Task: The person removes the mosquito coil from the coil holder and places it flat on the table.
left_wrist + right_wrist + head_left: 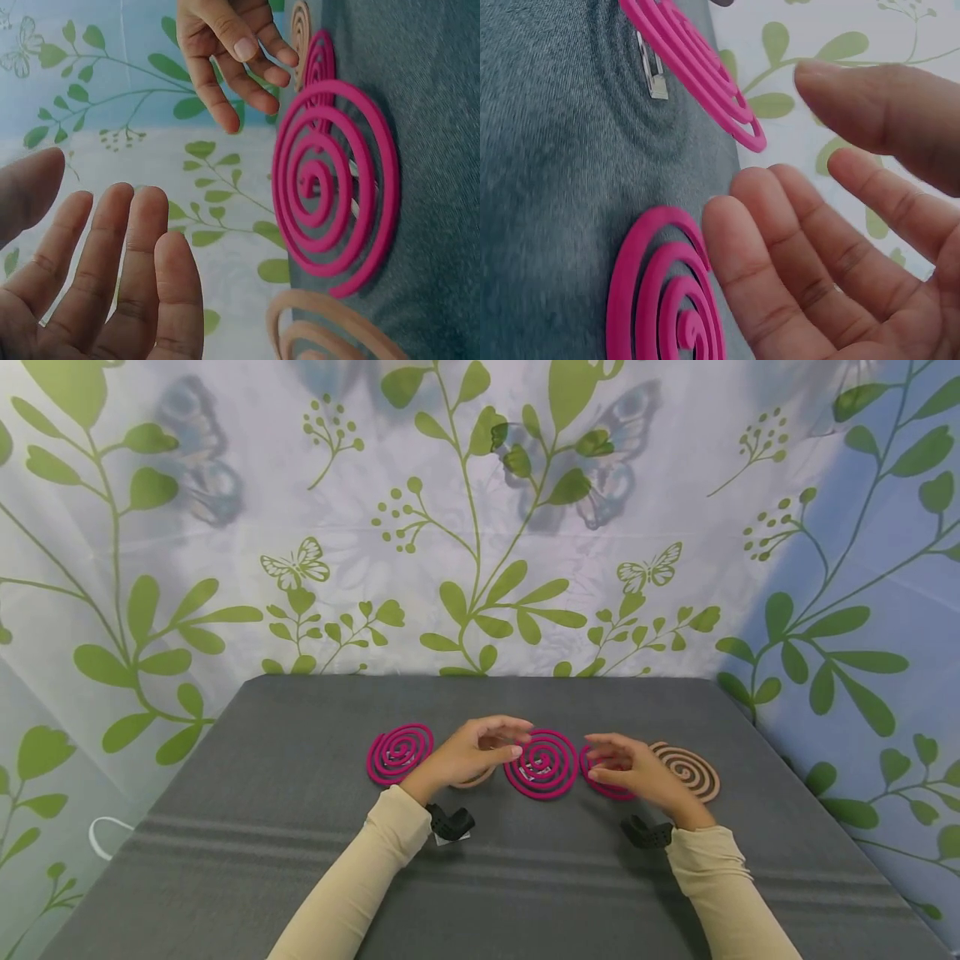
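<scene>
Several flat spiral coils lie in a row on the grey table. My left hand (467,753) hovers with relaxed fingers between a tan spiral (476,780), partly hidden beneath it, and the middle pink spiral (542,760). Nothing is in its grasp. My right hand (637,774), also holding nothing, hangs loosely over another pink spiral (611,788) and covers part of it. To its right is a second tan spiral (684,768); at the far left lies a pink spiral (401,754). A metal clip (654,79) shows beneath the middle pink spiral in the right wrist view.
The grey table (247,827) meets a curtain (345,518) printed with leaves and butterflies. Black wrist mounts (452,822) sit near both cuffs. A white loop (96,837) shows at the table's left edge.
</scene>
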The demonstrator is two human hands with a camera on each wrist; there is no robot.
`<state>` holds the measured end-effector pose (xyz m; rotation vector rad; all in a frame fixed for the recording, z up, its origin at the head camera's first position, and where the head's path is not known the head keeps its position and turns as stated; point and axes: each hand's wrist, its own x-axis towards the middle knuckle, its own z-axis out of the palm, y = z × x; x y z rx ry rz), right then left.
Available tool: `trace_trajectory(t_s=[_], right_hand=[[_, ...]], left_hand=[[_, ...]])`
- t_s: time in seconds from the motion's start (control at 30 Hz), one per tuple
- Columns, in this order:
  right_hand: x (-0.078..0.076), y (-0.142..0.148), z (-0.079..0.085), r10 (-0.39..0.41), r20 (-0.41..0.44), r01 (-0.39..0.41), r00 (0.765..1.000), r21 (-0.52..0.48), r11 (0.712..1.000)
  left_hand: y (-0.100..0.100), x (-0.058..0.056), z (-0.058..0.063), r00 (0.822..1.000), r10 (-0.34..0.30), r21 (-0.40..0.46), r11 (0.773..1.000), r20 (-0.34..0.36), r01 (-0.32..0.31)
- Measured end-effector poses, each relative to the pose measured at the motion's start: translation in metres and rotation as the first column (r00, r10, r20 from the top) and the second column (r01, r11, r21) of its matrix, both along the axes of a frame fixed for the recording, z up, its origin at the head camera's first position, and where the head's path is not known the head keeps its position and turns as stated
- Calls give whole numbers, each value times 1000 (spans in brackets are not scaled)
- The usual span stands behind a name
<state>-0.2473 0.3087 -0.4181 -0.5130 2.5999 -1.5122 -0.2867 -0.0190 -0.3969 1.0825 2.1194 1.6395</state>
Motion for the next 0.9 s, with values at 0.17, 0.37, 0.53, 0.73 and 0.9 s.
trace_trajectory(t_s=[0.17,0.37,0.53,0.73,0.9], right_hand=[[-8,-11,-3,34,18,-35,999,25,999],[-15,-21,-8,31,18,-32,999,44,999],[-14,-25,-13,17,27,-17,999,20,1000],[-14,-26,-18,2,57,-1,998,-15,1000],[-15,-26,-22,2,66,-1,998,-18,1000]], left_hand=[[-4,-5,-4,1000,27,-26,999,17,-26],[-7,-6,-5,998,48,-65,997,50,-45],[-9,-6,-5,993,47,-107,994,112,-35],[-12,-6,-7,967,5,-93,995,253,19],[-14,-7,-7,958,-23,-103,993,286,54]])
